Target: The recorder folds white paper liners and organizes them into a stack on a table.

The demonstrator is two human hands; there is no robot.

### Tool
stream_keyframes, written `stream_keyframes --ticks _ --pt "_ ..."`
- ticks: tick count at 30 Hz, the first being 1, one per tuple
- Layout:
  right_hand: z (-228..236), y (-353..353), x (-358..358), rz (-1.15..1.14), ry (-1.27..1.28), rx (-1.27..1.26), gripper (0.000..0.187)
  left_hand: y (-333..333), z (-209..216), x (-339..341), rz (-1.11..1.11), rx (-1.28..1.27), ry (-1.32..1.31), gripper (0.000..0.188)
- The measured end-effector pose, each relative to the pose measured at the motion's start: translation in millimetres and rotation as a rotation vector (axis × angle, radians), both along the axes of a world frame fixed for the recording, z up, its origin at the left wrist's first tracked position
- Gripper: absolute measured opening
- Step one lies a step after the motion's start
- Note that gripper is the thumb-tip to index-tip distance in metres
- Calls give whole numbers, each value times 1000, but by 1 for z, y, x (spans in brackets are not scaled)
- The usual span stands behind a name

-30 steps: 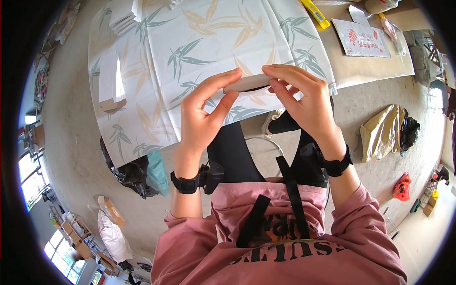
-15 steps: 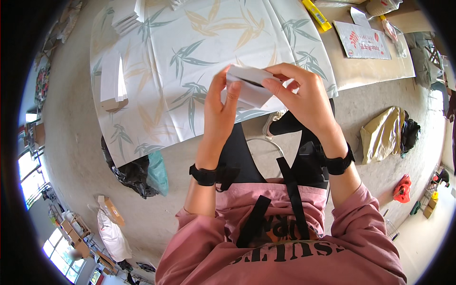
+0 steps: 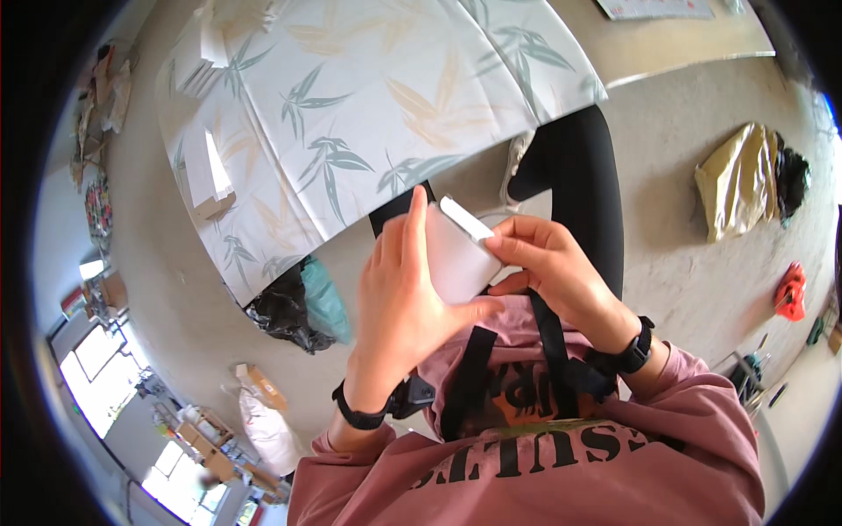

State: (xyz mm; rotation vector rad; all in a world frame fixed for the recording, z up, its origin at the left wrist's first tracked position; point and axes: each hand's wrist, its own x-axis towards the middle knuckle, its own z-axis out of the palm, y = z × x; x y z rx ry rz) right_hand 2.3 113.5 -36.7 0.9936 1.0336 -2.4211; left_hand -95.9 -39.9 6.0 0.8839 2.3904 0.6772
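A small white paper box (image 3: pixel 458 256) is between my hands in front of my body, just off the near edge of the table. It is tilted, and a narrow white flap stands along its upper right edge. My left hand (image 3: pixel 396 282) cradles its left and lower sides, index finger stretched up along it and thumb reaching right beneath it. At the box's right corner, by the end of the flap, my right hand (image 3: pixel 553 261) pinches it between thumb and fingers. The side of the box turned toward the floor is hidden.
A leaf-patterned cloth covers the table (image 3: pixel 368 88). White folded cartons (image 3: pixel 200 54) and another white carton group (image 3: pixel 207 171) lie along its left side. Black and teal plastic bags (image 3: pixel 323 302) are below its near left edge. A gold bag (image 3: pixel 738 184) and a red bag (image 3: pixel 790 292) rest on the floor at right.
Both hands have brought the box from over the table back toward my body and turned it. My left hand has opened wider around it. The view has shifted.
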Motion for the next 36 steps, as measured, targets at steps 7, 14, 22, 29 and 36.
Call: stream_keyframes --ticks 7,14,22,29,36 --pt "33 7 45 137 211 41 24 -8 28 39 -136 -47 89 111" --pt "43 12 67 28 363 37 21 -4 44 61 -280 56 174 103" --pt "49 9 81 108 318 124 23 -8 46 78 -345 69 318 101" --pt "49 -3 83 25 308 298 18 -13 44 86 -346 40 378 100" --pt "46 -6 88 -28 266 339 20 -14 34 92 -301 35 395 98"
